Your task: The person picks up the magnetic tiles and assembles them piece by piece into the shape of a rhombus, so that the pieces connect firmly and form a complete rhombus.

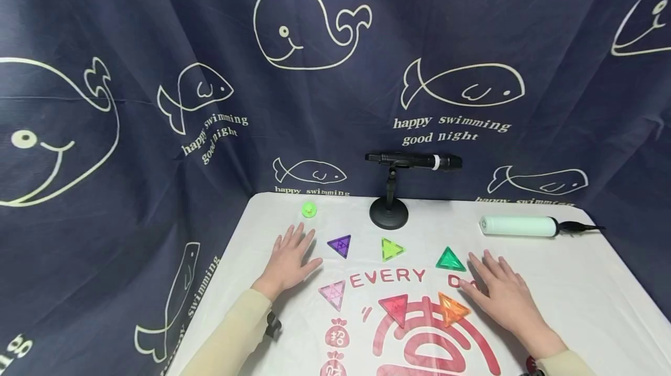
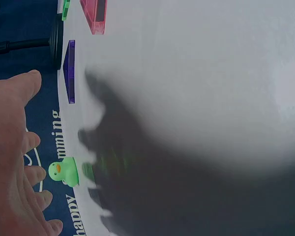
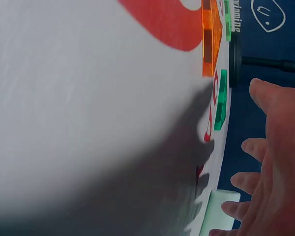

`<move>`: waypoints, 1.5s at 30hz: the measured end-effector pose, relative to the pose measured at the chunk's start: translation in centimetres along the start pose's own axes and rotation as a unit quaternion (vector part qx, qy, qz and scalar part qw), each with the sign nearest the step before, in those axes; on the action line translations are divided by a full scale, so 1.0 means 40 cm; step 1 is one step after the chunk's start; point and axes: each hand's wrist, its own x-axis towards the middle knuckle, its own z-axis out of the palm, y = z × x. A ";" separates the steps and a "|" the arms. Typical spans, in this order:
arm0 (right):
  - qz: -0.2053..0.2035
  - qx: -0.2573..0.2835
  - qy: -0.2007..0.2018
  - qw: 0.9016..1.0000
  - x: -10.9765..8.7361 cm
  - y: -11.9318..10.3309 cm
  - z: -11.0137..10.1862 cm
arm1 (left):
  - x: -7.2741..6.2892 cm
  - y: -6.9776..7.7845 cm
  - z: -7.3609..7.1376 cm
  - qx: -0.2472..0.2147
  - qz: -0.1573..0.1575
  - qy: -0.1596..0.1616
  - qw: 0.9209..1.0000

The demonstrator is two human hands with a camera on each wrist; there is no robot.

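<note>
Several translucent triangular tiles lie spread on the white cloth: purple (image 1: 341,245), lime (image 1: 391,249), green (image 1: 450,260), pink (image 1: 334,294), red (image 1: 396,308) and orange (image 1: 452,309). To the left of the purple and pink tiles, my left hand (image 1: 290,261) hovers with fingers extended and holds nothing. A small green toy duck (image 2: 64,171) stands beyond its fingertips. My right hand (image 1: 504,295), also with extended fingers and nothing in it, hangs just right of the green and orange tiles. Both wrist views show a hand's shadow on the cloth.
A black microphone (image 1: 414,160) on a round-based stand (image 1: 389,213) is at the back middle. A mint cylinder (image 1: 519,226) with a black tapered end lies at the back right. Behind the table (image 1: 430,208) hangs a dark blue curtain (image 1: 325,120) with whale and fish drawings.
</note>
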 end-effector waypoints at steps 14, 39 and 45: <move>-0.021 0.025 -0.004 0.999 0.033 -0.084 0.016 | 0.014 0.012 0.001 0.000 0.013 0.002 1.000; -0.100 0.029 0.016 0.994 0.063 -0.237 0.070 | 0.050 0.028 0.045 -0.032 0.030 0.024 0.999; -0.131 0.027 0.018 0.991 0.070 -0.287 0.082 | 0.060 0.031 0.062 -0.034 0.027 0.026 0.999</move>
